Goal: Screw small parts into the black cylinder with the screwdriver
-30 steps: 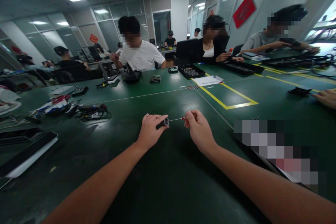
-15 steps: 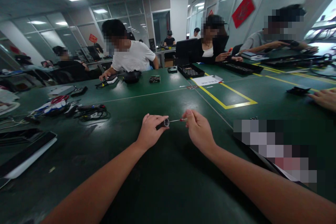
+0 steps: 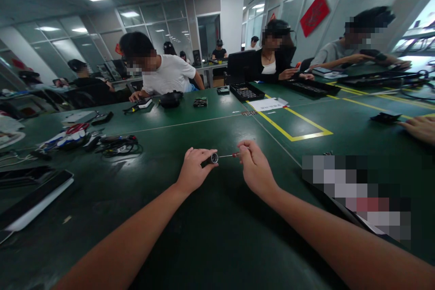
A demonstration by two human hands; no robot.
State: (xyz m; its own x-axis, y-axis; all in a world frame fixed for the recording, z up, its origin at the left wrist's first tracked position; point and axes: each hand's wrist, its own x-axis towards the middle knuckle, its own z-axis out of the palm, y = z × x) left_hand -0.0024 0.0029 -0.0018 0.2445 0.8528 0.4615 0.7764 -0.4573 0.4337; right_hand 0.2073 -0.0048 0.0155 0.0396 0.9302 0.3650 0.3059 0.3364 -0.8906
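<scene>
Above the dark green matte table (image 3: pixel 217 235), the left hand (image 3: pixel 194 171) pinched a small dark cylindrical part with a silvery ring-shaped end (image 3: pixel 214 158), its open end facing right. The right hand (image 3: pixel 255 170) gripped a thin metal screwdriver with a red collar (image 3: pixel 228 156), held level, its tip meeting the cylinder's end between both hands.

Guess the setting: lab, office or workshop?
Likely an electronics assembly workroom: a long green bench with yellow marking tape, black parts trays, and seated people working along it under glass partitions.
</scene>
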